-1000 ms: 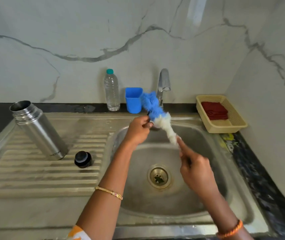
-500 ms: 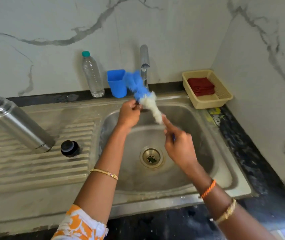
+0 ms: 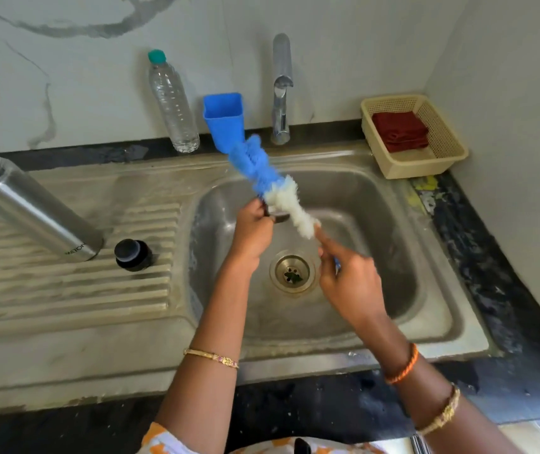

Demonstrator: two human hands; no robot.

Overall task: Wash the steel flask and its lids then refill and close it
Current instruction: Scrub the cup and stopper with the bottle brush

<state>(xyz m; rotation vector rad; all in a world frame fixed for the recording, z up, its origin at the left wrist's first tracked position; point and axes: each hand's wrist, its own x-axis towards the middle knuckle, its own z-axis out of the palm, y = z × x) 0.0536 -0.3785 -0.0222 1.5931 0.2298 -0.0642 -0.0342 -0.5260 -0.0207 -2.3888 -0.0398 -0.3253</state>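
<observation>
The steel flask [image 3: 32, 208] stands open on the sink's ribbed drainboard at the left, with a black inner lid [image 3: 132, 254] beside its base. Over the sink basin [image 3: 426, 290], my left hand [image 3: 252, 231] grips a small dark steel lid [image 3: 278, 216]. My right hand [image 3: 347, 276] holds the handle of a blue and white bottle brush [image 3: 272, 181], forefinger stretched along it. The brush's white bristles lie against the lid; its blue end points up towards the tap.
A steel tap [image 3: 281, 90] stands behind the basin, no water visibly running. A clear water bottle [image 3: 172, 103] and a blue cup [image 3: 224, 121] sit on the back ledge. A beige basket [image 3: 445, 158] holding a red cloth [image 3: 399, 131] is at the right corner.
The camera has come closer and tilted down. Both hands stay over the basin, with the brush shifting slightly against the lid.
</observation>
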